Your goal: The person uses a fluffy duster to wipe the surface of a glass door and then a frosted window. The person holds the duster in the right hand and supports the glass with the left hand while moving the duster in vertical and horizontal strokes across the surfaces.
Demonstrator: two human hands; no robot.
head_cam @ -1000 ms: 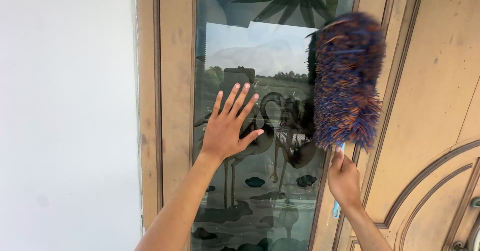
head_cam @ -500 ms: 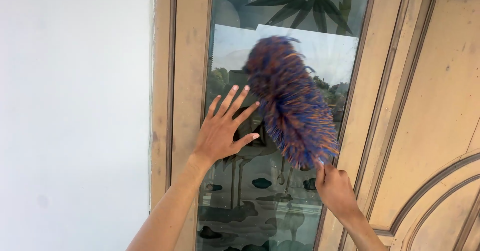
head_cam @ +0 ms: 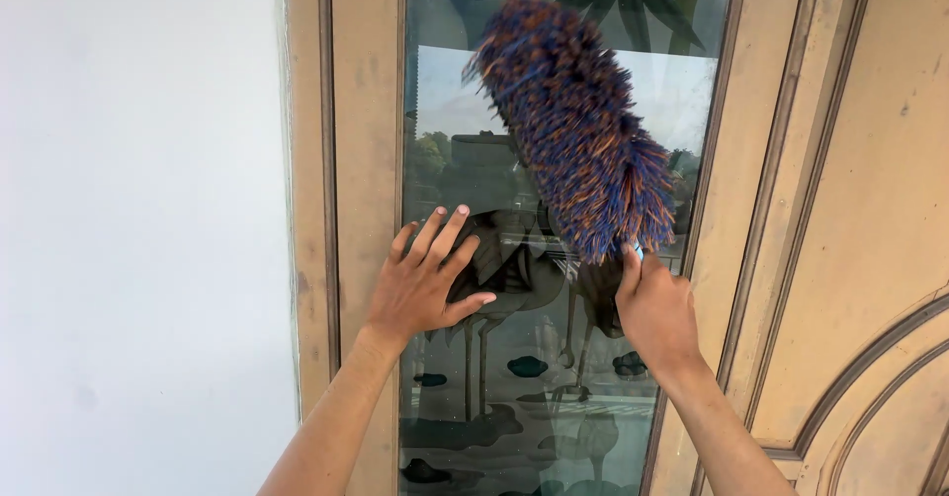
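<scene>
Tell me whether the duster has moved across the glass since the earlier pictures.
Yes. The duster, held in the right hand, swung left from the right frame edge onto the glass pane, then rose toward its top. The left hand lies flat on the glass.

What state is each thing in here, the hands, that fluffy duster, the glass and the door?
Left hand: open, fingers spread, flat against the glass.
Right hand: closed around the duster's handle.
Duster: raised, tilted up to the left, its blue and orange head over the glass.
Glass panel: upright in its wooden frame, etched with birds and bamboo, reflecting sky and trees.
Wooden door: dusty on its surface; only part of it shows.
</scene>
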